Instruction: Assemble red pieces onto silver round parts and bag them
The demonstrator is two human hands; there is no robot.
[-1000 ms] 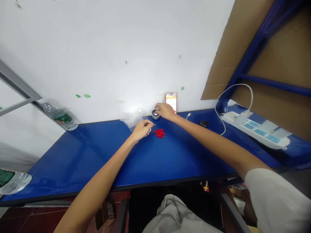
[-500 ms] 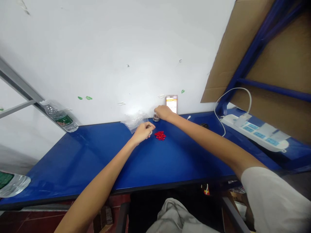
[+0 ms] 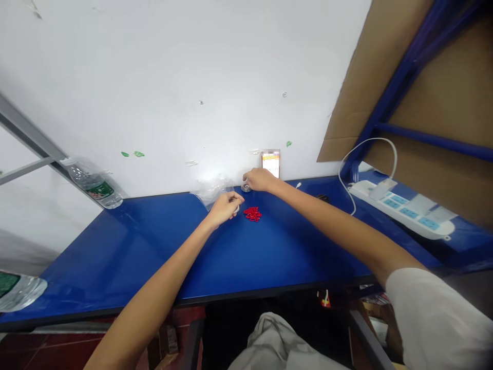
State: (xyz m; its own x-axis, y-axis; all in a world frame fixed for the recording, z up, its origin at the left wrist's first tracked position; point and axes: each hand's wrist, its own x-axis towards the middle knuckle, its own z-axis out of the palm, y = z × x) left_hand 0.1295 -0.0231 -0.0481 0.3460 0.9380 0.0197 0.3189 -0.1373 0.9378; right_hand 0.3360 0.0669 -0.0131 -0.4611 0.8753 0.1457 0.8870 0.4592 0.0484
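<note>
My left hand [image 3: 225, 207] is closed, thumb and fingers pinched together. A small whitish item shows under its fingers, too small to name. Just right of it lies a pile of small red pieces [image 3: 252, 214] on the blue table [image 3: 246, 262]. My right hand [image 3: 257, 179] reaches over a small round silvery container [image 3: 245, 188] near the wall. Its fingers are bent down and held together at the rim, and whatever they grip is hidden. Behind the left hand is a crumpled clear plastic bag [image 3: 212, 188].
A phone [image 3: 270, 160] with a lit screen leans on the wall behind my right forearm. A white power strip [image 3: 404, 209] with a cable lies at the right. Water bottles [image 3: 98, 187] stand at the left. A blue frame [image 3: 385, 103] backs onto cardboard.
The whole view has shifted slightly. Both hands keep nearly the same places, with the right fingers a little lower at the round container.
</note>
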